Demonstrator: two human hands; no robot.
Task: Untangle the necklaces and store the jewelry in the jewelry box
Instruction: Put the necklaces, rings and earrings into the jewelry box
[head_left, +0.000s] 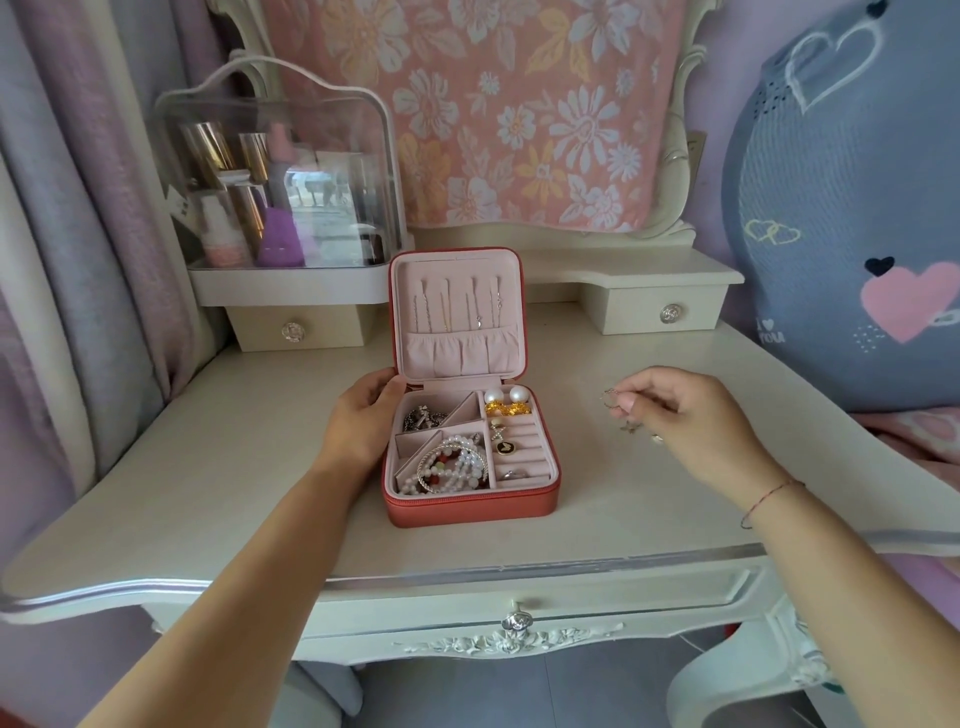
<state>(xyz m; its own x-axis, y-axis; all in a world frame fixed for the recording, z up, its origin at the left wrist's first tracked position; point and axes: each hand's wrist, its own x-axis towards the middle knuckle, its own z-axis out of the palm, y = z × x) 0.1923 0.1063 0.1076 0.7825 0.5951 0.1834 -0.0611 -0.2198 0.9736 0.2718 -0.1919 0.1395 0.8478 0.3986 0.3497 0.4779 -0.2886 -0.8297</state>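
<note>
Left forearm (223, 603) ends in left hand (363, 421), fingers relaxed against left wall of open jewelry box (470, 512); right hand (691, 421), the nearer, pinches fine gold jewelry (613, 400) above dressing table (208, 467), box's ring-roll side lying leftward, apart from those fingertips.

red jewelry box (470, 506) open on table; thin chains (457, 312) hang in lid.
</note>
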